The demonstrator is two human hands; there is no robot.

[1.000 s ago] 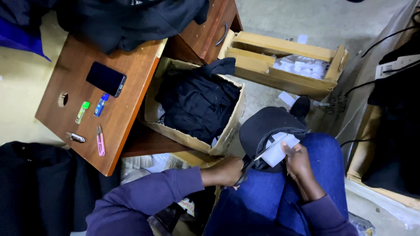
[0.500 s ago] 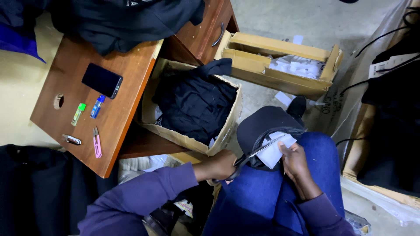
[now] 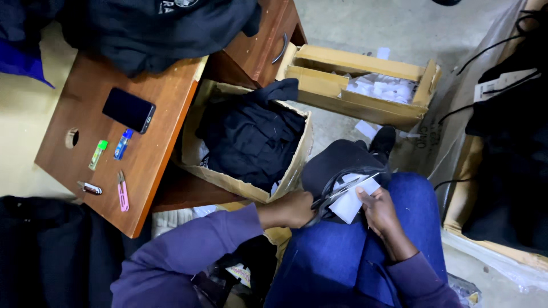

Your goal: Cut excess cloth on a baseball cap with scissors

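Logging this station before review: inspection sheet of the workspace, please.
Surface: brown wooden desk with a round hole, dark clothing piled at its far end.
Job's things: scissors in the left hand, blades at a white paper piece held by the right hand, over the lap.
Clutter: black phone, green and blue small items, pink snips, cardboard box of dark garments, wooden tray of white paper pieces.
Grip: both hands closed on their things.
Cables: black leads at the right side.
Surroundings: concrete floor, dark garments at right.
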